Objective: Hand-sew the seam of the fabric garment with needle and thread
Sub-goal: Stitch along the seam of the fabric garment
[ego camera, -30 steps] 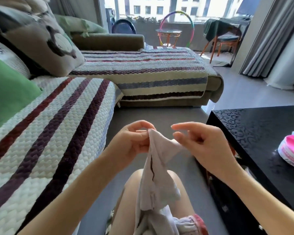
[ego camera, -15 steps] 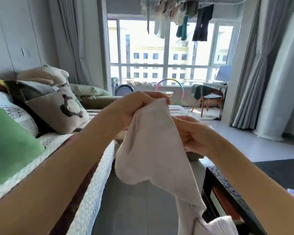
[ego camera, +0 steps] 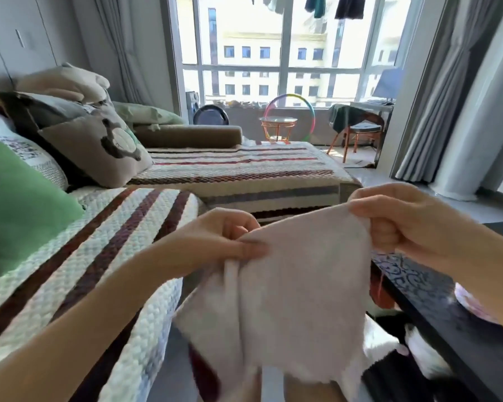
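By the striped sofa [ego camera: 105,227], left hand [ego camera: 215,245] and right hand [ego camera: 407,224] fingers pinch the pale garment [ego camera: 302,291].

Daylit living room: large multi-pane window [ego camera: 273,53] with laundry [ego camera: 349,7] hung above, grey curtains [ego camera: 436,111] at both sides, grey floor [ego camera: 491,210]. L-shaped sofa [ego camera: 99,242] in a striped quilted cover, bearing a green cushion [ego camera: 18,204] and a brown printed cushion [ego camera: 99,146]. Glass side table [ego camera: 278,121], rainbow hoop [ego camera: 288,95] and wooden chair [ego camera: 365,128] by the window; black patterned table [ego camera: 436,291] at right.

Bright daylight from window [ego camera: 282,50], slightly overexposed; motion blur on near fabric [ego camera: 296,285]; wide-angle bending at edges.
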Demonstrator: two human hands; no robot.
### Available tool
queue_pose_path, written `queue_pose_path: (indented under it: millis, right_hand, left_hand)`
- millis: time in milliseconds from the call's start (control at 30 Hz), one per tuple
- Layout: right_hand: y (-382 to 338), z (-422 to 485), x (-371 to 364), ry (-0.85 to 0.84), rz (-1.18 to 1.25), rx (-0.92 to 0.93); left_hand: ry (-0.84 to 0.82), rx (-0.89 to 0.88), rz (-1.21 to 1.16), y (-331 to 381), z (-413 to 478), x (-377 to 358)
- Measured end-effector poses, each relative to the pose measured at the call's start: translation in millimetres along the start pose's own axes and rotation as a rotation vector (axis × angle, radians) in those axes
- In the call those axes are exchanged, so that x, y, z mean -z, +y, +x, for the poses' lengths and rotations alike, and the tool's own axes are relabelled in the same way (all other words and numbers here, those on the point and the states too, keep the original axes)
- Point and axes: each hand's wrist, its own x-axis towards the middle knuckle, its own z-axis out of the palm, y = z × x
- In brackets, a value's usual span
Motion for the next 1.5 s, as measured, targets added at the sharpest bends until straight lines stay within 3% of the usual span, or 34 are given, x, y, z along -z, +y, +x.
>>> queue_pose_path:
  millis: [133,267,567,667,767,967,1067,1167,1267,1333,1500]
  right_hand:
    - [-8,-24,15,0.219,0.019,0.025]
    - [-46,-32,10,0.242,-0.027,0.096]
    - [-147,-13,-41,0.170,-0.139,0.339]
    - [-134,-13,-47,0.124,-0.068,0.268]
    - [-82,-19,-55,-0.051,-0.071,0.178]
    - [-5,-21,-66,-0.260,0.080,-0.056]
    - [28,-36,-79,-0.354,-0.070,-0.178]
    - [62,-48,-79,-0.142,-0.298,-0.225]
    - [103,-58,-61,0.169,-0.648,-0.021]
    - [131,-66,-56,0.290,-0.856,0.128]
    - [202,-89,-56,0.172,-1.082,0.315]
  left_hand:
    - [0.236,-0.035,0.020,-2,17,-17]
    - [0.167,-0.089,-0.086,27,21,-12]
    - [0.185,-0.265,-0.260,81,-10,24]
    - [0.170,-0.281,-0.233,72,-24,26]
    - [0.116,-0.225,-0.173,46,-44,33]
    - [0.179,-0.116,-0.127,-4,-62,40]
    - [0.073,-0.066,0.031,-26,-64,30]
    - [0.110,-0.055,0.280,-62,-61,3]
    - [0.192,-0.042,0.325,-102,-57,-24]
    - [0.216,-0.049,0.356,-125,-58,-39]
    - [0.297,-0.115,0.569,-171,-64,-68]
